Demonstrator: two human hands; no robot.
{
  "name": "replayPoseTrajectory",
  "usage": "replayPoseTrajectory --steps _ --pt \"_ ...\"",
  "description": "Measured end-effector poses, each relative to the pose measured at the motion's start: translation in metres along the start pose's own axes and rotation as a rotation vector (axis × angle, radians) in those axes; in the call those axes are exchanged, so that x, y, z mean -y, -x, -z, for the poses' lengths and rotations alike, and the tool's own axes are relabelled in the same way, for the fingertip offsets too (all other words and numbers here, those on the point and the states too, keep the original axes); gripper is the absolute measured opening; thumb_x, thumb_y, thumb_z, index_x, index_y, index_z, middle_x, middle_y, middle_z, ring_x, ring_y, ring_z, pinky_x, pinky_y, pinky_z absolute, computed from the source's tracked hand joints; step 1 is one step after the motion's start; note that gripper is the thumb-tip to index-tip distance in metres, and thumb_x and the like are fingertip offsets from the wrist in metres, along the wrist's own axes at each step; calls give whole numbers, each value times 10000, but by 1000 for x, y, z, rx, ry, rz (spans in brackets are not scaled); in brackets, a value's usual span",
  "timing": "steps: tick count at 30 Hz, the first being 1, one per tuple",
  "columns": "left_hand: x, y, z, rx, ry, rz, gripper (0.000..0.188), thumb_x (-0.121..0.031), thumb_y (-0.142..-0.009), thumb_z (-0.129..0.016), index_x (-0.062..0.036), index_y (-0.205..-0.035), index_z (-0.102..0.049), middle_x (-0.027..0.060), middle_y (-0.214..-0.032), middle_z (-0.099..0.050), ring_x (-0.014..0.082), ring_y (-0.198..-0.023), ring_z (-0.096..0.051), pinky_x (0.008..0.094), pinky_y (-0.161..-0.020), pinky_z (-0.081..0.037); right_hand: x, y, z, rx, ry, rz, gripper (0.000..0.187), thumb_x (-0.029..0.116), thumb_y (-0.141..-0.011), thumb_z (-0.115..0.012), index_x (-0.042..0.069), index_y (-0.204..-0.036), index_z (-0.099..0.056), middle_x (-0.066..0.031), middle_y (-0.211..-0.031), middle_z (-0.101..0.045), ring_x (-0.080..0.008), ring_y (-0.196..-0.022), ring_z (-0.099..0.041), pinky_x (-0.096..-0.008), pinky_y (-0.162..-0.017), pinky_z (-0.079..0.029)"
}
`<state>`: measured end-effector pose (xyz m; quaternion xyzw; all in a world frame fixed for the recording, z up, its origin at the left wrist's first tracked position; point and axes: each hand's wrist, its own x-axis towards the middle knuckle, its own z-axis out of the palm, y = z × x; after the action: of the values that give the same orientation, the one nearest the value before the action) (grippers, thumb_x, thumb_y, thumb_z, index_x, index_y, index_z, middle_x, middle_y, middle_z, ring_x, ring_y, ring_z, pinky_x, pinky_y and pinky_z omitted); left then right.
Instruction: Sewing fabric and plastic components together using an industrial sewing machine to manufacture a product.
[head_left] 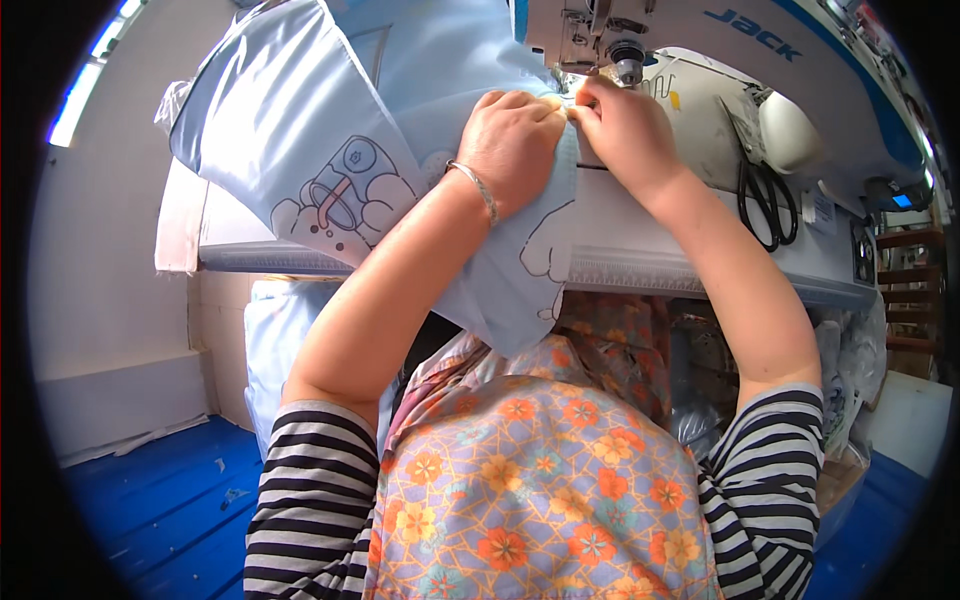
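Observation:
Light blue fabric printed with cartoon bears spreads over the left of the table and hangs down its front edge. My left hand, with a bracelet at the wrist, is closed on the fabric near its right edge. Close beside it, my right hand pinches the same edge between thumb and forefinger. Both hands meet just in front of the needle area of a white and blue sewing machine. My fingers hide the exact spot where the cloth is gripped.
Black-handled scissors lie on the table right of my right hand. A ruler strip runs along the table's front edge. More pale blue cloth hangs below at left. Clear plastic bags sit under the right end.

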<state>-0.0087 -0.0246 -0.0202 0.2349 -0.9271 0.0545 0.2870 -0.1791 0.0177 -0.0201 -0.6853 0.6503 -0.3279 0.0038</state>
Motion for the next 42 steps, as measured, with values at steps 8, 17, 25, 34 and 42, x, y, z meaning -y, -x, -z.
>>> replayPoseTrajectory --steps 8,17,25,34,42 --pt "7 0 1 -5 101 -12 207 -92 -750 -547 -79 -921 -663 33 -1005 -680 222 -987 -606 382 -895 -443 8 11 10 121 101 95 231 180 -922 -520 144 -1101 -663 -119 -927 -678 -303 -854 -649 -415 -716 -526" --pt "16 -5 0 0 128 -33 227 -40 -717 -569 -42 -927 -654 55 -1042 -673 241 -993 -600 397 -893 -449 4 12 26 81 -2 156 215 91 -874 -560 54 -1061 -660 -145 -859 -674 -274 -778 -652 -381 -658 -505" --pt "11 -6 0 44 157 24 137 -28 -696 -557 -40 -820 -615 88 -887 -661 272 -935 -604 402 -856 -464 -7 3 57 -65 -410 -185 140 82 -884 -589 -15 -955 -662 -23 -753 -641 -85 -683 -556 -240 -661 -457" --pt "14 -13 -2 4 216 71 222 6 -728 -564 -6 -931 -655 142 -1082 -667 318 -1003 -605 406 -907 -466 -62 114 163 -422 97 -647 176 156 -857 -666 10 -952 -690 -98 -779 -687 -134 -677 -608 -270 -654 -472" --pt "23 -5 5 -50 -58 292 205 -102 -805 -612 -83 -994 -691 95 -1264 -589 286 -1193 -513 427 -1023 -369 -150 141 198 -132 673 -529 199 199 -824 -598 66 -925 -707 -157 -949 -665 -368 -877 -630 -444 -787 -500"
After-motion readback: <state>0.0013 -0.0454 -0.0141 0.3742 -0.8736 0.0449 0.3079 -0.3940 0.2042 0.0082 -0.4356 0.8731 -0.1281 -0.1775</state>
